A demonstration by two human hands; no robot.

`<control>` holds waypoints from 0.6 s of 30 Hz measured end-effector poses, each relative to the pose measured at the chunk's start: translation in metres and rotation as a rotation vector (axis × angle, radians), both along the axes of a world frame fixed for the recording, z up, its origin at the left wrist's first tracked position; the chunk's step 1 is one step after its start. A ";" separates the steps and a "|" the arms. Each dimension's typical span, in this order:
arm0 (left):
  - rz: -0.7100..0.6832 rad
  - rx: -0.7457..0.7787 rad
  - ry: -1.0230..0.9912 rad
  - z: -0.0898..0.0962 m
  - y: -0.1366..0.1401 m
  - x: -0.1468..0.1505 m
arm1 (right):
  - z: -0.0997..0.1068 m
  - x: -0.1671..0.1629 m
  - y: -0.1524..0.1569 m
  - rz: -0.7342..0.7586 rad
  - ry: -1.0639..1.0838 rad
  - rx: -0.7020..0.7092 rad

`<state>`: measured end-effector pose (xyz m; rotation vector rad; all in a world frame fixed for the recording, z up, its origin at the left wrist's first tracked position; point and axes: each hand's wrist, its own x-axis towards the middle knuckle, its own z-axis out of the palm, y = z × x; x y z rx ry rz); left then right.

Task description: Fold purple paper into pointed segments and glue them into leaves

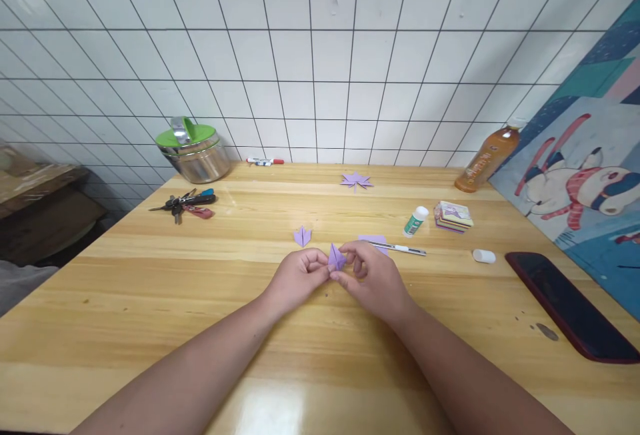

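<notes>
A small piece of folded purple paper (337, 258) is pinched between my two hands, just above the wooden table. My left hand (299, 279) grips its lower left edge with thumb and forefinger. On the other side, my right hand (376, 277) holds it, fingers curled. Beyond my left hand lies a second folded purple piece (303, 237) with pointed tips. A flat purple sheet (373, 239) lies behind my right hand, partly under a slim craft knife or pen (400, 248). Farther back rests a purple star-like paper shape (356, 181).
A glue stick (416, 221) stands uncapped near a stack of coloured paper (453, 216); a white cap (484, 256) and a phone (570, 305) lie right. At the back are a bottle (487, 158), a marker (266, 161) and a steel pot (203, 160). Keys (183, 205) lie left.
</notes>
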<state>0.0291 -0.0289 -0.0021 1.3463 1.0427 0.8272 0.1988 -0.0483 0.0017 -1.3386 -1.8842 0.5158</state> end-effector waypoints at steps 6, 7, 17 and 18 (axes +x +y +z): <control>0.021 0.016 0.003 0.001 -0.002 0.002 | -0.002 0.002 0.001 0.055 -0.075 -0.003; 0.022 0.001 -0.004 0.001 -0.002 0.002 | -0.003 0.003 0.003 0.060 -0.052 -0.023; -0.060 -0.134 -0.164 -0.001 0.000 -0.001 | -0.003 0.007 0.002 0.152 0.025 -0.039; -0.058 -0.155 -0.177 -0.001 0.000 -0.001 | -0.001 0.008 0.002 0.152 -0.048 0.015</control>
